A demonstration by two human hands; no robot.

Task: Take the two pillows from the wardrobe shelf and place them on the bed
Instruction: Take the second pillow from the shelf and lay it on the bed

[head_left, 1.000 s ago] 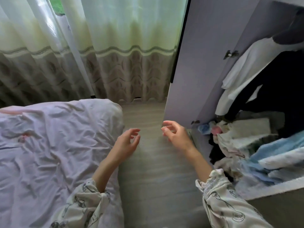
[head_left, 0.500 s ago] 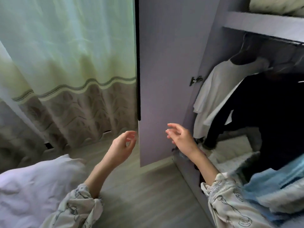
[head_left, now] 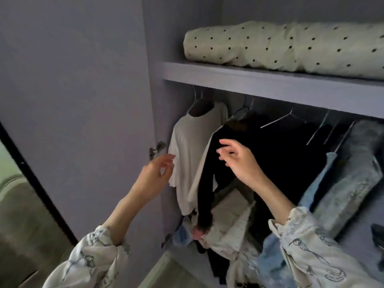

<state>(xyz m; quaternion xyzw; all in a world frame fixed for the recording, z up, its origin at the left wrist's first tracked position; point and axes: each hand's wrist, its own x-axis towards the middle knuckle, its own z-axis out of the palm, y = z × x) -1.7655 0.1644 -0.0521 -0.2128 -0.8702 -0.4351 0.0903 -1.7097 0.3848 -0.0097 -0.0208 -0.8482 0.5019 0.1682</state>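
While both hands are raised empty with fingers spread, the left hand [head_left: 153, 175] and right hand [head_left: 239, 161] sit below the shelf [head_left: 270, 84] holding the dotted pillow [head_left: 280, 46]. Reaching up, a sleeve could snag the hangers [head_left: 278, 119], or the bulky pillow could slip from a one-sided grasp.

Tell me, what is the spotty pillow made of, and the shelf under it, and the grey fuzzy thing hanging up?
The spotty pillow looks like soft matte cotton cloth: it wrinkles and puckers. The shelf seems painted or laminated board, smooth, flat, lilac-grey, with no wood grain showing. The grey fuzzy garment looks like fleece or plush, since its surface is shaggy and tufted.
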